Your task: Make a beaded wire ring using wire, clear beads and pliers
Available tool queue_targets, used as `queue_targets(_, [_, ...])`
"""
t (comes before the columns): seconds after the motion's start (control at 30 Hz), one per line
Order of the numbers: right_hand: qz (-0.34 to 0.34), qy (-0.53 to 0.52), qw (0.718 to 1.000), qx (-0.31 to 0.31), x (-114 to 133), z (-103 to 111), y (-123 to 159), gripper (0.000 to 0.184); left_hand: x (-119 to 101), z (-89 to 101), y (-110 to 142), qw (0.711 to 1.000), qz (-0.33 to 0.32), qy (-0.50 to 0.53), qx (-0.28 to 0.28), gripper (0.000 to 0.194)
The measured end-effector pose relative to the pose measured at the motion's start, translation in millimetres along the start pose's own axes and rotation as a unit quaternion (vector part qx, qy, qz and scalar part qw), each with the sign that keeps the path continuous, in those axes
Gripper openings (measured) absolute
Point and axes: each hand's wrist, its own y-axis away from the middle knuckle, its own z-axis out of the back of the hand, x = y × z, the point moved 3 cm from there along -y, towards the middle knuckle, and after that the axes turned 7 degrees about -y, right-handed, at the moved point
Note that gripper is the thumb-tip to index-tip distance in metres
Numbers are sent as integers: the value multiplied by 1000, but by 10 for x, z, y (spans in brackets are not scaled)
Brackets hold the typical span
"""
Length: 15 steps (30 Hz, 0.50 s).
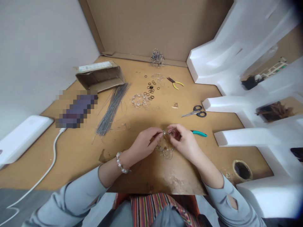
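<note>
My left hand (149, 138), with a beaded bracelet (120, 162) on its wrist, pinches a thin beaded wire piece (165, 133) at the front middle of the table. Across from it, my right hand (183, 138) has its fingers closed on the other side of the same piece. A tangle of fine looped wire (167, 154) hangs or lies just below the fingertips; whether it joins the held part is unclear. Pliers with teal handles (199, 133) lie partly hidden behind my right hand.
Further back lie a bundle of grey wires (112, 108), dark small rings (151, 90), a beaded wire ring (139, 100), yellow-handled pliers (175, 83) and scissors (196, 111). A cardboard box (101, 78) stands left; white foam (227, 104) borders the right, near a round hole (242, 170).
</note>
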Motion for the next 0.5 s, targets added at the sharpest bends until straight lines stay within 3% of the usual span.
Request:
queue_targets(0.27, [8, 19, 1000, 7, 36, -25, 12, 24, 29, -13, 17, 999, 30, -14, -24, 13])
queue_targets(0.37, [7, 21, 1000, 2, 36, -24, 12, 24, 63, -18, 1, 994, 83, 61, -23, 16])
queue_targets(0.5, [12, 15, 1000, 6, 32, -21, 10, 27, 121, -28, -43, 966, 166, 199, -4, 21])
